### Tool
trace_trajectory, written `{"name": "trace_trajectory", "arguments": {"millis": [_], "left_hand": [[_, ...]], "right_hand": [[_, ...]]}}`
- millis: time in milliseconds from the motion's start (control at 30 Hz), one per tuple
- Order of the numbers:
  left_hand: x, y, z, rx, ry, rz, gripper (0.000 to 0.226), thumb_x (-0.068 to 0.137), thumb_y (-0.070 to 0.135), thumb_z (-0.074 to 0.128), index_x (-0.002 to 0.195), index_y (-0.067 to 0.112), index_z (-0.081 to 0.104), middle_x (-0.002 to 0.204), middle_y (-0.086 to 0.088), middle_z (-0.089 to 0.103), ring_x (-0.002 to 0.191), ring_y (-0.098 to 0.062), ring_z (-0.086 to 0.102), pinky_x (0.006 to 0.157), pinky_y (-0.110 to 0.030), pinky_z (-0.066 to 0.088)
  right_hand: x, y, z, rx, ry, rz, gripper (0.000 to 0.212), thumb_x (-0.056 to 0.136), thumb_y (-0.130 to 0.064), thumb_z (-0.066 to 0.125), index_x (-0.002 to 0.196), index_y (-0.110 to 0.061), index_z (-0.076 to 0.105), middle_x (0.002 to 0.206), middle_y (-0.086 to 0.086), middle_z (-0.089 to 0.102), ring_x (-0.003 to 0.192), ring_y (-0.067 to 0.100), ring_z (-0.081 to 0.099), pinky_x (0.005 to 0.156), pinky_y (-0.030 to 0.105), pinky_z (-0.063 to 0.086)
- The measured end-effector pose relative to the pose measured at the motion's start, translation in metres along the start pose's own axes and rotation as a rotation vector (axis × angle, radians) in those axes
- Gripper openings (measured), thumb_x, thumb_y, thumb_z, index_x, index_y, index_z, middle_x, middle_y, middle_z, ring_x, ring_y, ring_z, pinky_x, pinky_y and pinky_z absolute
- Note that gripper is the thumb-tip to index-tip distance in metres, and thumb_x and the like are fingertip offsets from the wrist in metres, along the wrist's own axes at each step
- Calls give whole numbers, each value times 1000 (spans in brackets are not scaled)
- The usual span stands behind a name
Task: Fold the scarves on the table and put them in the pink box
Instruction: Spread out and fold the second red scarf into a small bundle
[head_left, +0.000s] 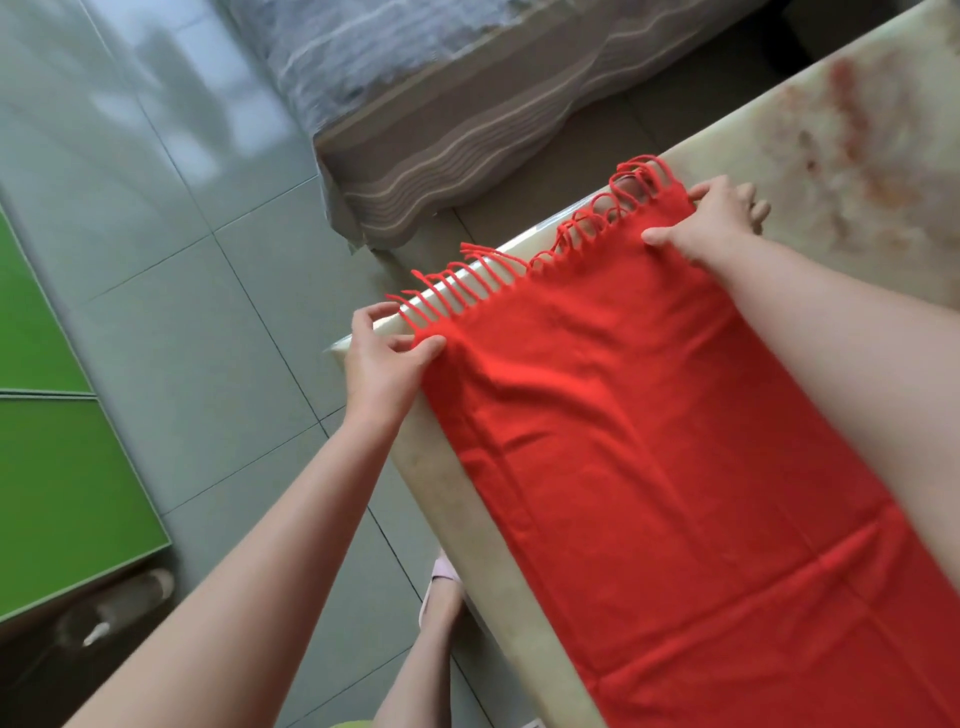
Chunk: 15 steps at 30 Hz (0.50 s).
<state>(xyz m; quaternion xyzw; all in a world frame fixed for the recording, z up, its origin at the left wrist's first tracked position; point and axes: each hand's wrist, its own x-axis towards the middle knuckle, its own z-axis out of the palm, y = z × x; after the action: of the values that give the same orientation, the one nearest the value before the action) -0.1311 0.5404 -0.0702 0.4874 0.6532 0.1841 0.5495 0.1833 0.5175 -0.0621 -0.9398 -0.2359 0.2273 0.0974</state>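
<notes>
Grey tiled floor (182, 260) borders a pale marbled counter (857, 130), where the red scarf (649, 441) lies spread lengthwise, fringe (519, 265) overhanging the end edge. Left hand (382, 364) and right hand (711, 223) each pinch one fringed corner. Folding judged barely begun; boxing outstanding. No pink box, nor any container, in view.

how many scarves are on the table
1: a red scarf lies flat along the table, left hand and right hand pinching its fringed end's corners. More may lie out of view.
</notes>
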Motion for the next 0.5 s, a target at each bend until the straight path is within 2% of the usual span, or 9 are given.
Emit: {"name": "trace_trajectory", "arguments": {"millis": [100, 167, 200, 233, 267, 333, 400, 500], "left_hand": [[-4, -1, 0, 17, -28, -11, 54, 74, 16, 79, 117, 21, 47, 86, -6, 68, 81, -17, 66, 78, -36, 53], [-5, -2, -2, 25, -22, -7, 53, 74, 13, 78, 117, 21, 49, 85, -5, 68, 81, -16, 66, 79, -36, 53], [-5, -3, -3, 23, -10, -10, 52, 74, 12, 78, 117, 21, 50, 85, -5, 68, 81, -16, 66, 79, -36, 53], [-5, -3, -3, 12, 3, -13, 51, 74, 11, 77, 117, 21, 51, 85, -6, 68, 81, -16, 66, 80, -36, 53], [-4, -3, -4, -5, 16, -16, 50, 75, 10, 77, 117, 20, 52, 87, -7, 68, 81, -15, 65, 79, -35, 53], [-4, -2, -3, -28, 36, 6, 47, 76, 6, 75, 117, 18, 55, 87, -7, 68, 79, -11, 64, 76, -29, 52], [-6, -1, -3, -42, 69, 44, 42, 77, 5, 73, 113, 19, 58, 85, -3, 68, 74, -4, 63, 71, -21, 51], [-8, -1, -2, -72, 135, 75, 37, 77, 7, 73, 107, 23, 59, 79, 7, 66, 69, 4, 61, 71, -14, 50]], "right_hand": [[6, -1, -5, -60, -34, 1, 59, 74, -38, 78, 123, -18, 53, 141, 13, 31, 134, 31, 23, 108, 32, 26], [12, 0, -5, -45, -63, -67, 43, 76, -36, 77, 114, -20, 62, 133, 10, 43, 133, 32, 26, 108, 33, 27], [16, 1, -4, 14, -69, -95, 32, 77, -33, 76, 104, -21, 65, 120, 7, 53, 128, 29, 33, 104, 31, 31], [18, 1, -5, 99, -85, -106, 20, 77, -29, 76, 90, -21, 64, 101, 3, 59, 118, 25, 44, 94, 29, 37], [21, 1, -6, 195, -102, -109, 18, 77, -25, 76, 77, -21, 59, 84, -2, 57, 102, 22, 51, 80, 27, 42], [24, 3, -8, 299, -128, -111, 30, 76, -16, 76, 66, -24, 49, 71, -7, 52, 75, 15, 53, 61, 21, 39], [27, 2, -10, 347, -121, -124, 32, 76, -9, 76, 68, -25, 49, 78, 0, 59, 67, 10, 53, 65, 21, 43], [31, -3, -11, 516, -94, -142, 33, 76, 0, 73, 75, -26, 52, 103, 10, 65, 82, 13, 62, 86, 28, 51]]}}
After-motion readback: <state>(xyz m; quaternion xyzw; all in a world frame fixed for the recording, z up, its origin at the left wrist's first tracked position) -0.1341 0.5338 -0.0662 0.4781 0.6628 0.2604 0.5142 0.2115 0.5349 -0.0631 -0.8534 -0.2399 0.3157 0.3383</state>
